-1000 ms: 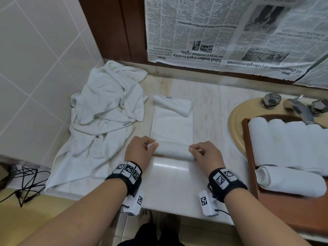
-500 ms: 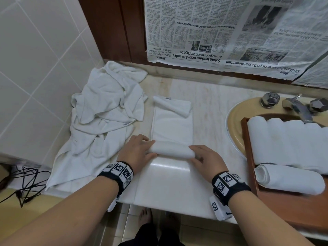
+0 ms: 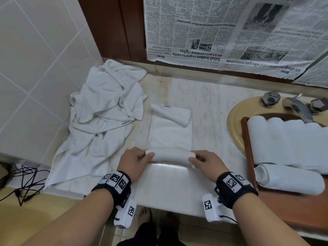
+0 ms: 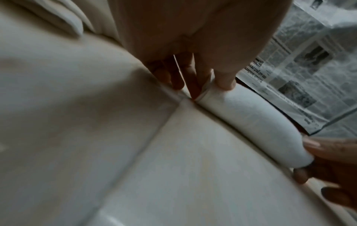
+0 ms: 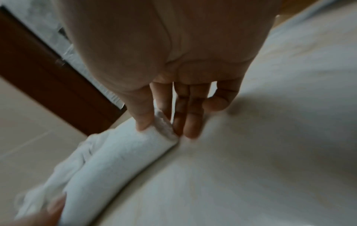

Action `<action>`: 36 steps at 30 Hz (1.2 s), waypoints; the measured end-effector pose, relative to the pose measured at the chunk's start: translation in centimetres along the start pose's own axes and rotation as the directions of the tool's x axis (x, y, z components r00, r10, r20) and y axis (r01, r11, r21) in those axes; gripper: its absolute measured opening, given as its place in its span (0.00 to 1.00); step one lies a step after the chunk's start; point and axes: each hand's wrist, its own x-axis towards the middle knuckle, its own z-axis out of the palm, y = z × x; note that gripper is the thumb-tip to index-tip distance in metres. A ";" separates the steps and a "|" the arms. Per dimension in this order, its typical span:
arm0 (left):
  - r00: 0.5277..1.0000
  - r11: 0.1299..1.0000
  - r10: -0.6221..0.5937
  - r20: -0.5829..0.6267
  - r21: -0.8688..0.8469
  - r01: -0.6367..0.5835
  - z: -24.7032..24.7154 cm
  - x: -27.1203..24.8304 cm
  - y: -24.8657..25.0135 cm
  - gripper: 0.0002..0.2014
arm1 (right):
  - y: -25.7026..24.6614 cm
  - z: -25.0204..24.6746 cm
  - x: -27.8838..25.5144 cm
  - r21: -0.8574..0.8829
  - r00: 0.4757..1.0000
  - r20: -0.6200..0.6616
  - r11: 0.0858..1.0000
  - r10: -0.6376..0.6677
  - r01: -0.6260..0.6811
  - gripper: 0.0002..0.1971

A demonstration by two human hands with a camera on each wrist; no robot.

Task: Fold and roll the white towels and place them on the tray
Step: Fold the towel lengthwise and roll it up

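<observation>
both ends of the half-rolled towel [image 3: 170, 153] are pinched, by the left hand [image 3: 134, 163] and right hand [image 3: 209, 165] (thumbs on top), on the counter [image 3: 170, 189] beside the tray [image 3: 291, 206].

Head view evenly lit, edges bowed; glare on countertop [image 3: 166, 167]. Both wrist views dim, motion-blurred.

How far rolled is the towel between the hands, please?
Partly rolled: the towel forms a roll at its near end; the rest lies flat beyond.
</observation>
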 end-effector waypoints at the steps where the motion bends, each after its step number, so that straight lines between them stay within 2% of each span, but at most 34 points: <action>1: 0.999 0.999 -0.038 0.000 -0.008 0.038 0.0 -0.2 0.3 0.18 | 0.1 0.1 0.2 0.073 0.999 -0.026 0.997 0.023 -0.021 0.11; 3: 0.995 0.995 -0.097 -0.002 -0.018 0.097 -0.1 -0.2 0.9 0.22 | -0.1 0.1 0.6 0.160 0.994 -0.070 0.985 0.082 -0.070 0.09; 5: 0.991 0.991 -0.131 -0.020 0.010 0.131 -0.1 0.1 1.4 0.29 | -0.5 0.0 0.9 0.216 0.984 -0.082 0.967 0.156 -0.135 0.13; 7: 0.984 0.985 -0.171 -0.040 0.018 0.172 -0.2 0.4 2.0 0.31 | -1.1 -0.3 1.2 0.249 0.975 -0.075 0.951 0.209 -0.185 0.15; 11: 0.979 0.977 -0.201 -0.044 0.059 0.204 -0.6 1.6 3.1 0.31 | -1.9 -0.5 2.0 0.286 0.965 -0.066 0.932 0.253 -0.224 0.16; 13: 0.978 0.976 -0.203 -0.043 0.077 0.206 -0.6 2.1 3.4 0.31 | -2.1 -0.2 2.3 0.327 0.962 -0.107 0.922 0.252 -0.205 0.12; 15: 0.975 0.978 -0.203 -0.089 0.035 0.207 -0.3 2.4 3.3 0.25 | -2.2 0.0 2.2 0.355 0.960 -0.166 0.922 0.225 -0.154 0.08; 17: 0.967 0.980 -0.194 -0.163 -0.075 0.183 0.1 2.3 3.2 0.13 | -2.3 0.4 1.6 0.283 0.963 -0.219 0.955 0.158 -0.092 0.04; 20: 0.975 0.996 -0.080 -0.205 -0.062 0.069 0.5 2.0 3.3 0.09 | -1.8 0.9 1.0 0.153 0.955 -0.292 0.988 0.059 -0.014 0.04; 24: 0.976 0.996 0.082 -0.200 0.044 -0.075 0.7 1.5 2.9 0.15 | -0.7 1.5 0.9 -0.015 0.959 -0.282 0.999 -0.036 0.033 0.16; 28: 0.982 0.969 0.175 -0.078 0.193 -0.157 0.7 1.0 2.0 0.24 | 0.0 1.6 0.8 -0.131 0.973 -0.206 0.989 -0.100 0.074 0.27; 31: 0.976 0.951 0.212 -0.039 0.239 -0.197 0.7 0.9 1.1 0.32 | 0.4 1.6 0.8 -0.186 0.974 -0.188 0.978 -0.128 0.092 0.28; 36: 0.979 0.956 0.206 0.011 0.210 -0.203 -0.2 1.2 0.9 0.30 | 0.6 1.3 0.4 -0.206 0.978 -0.156 0.973 -0.136 0.103 0.25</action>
